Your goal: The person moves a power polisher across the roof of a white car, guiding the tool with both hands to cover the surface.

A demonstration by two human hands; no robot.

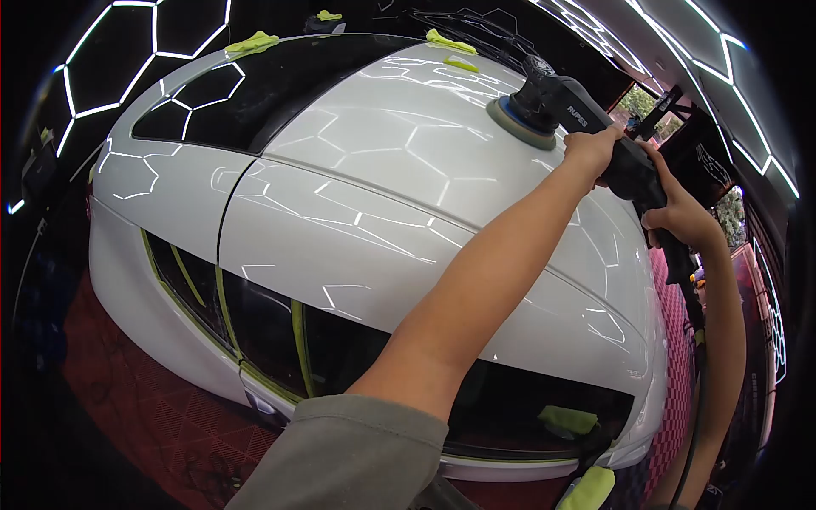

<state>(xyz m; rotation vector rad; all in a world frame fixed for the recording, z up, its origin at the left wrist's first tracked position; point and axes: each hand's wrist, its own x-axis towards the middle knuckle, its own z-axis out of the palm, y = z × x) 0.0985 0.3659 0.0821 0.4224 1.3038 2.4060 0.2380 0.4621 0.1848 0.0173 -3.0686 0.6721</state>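
Observation:
A black polishing machine marked RUPES is held over the white car roof at the upper right. Its round pad, with a blue backing, sits at the roof surface, slightly tilted. My left hand is wrapped round the machine's body behind the head. Further back, my right hand grips the rear handle. A black cord hangs from the machine's end, down along my right forearm.
Green cloths lie on the car's far side and on the roof's far edge. Another green cloth is at the bottom right. Green tape edges the side windows. Red floor tiles surround the car.

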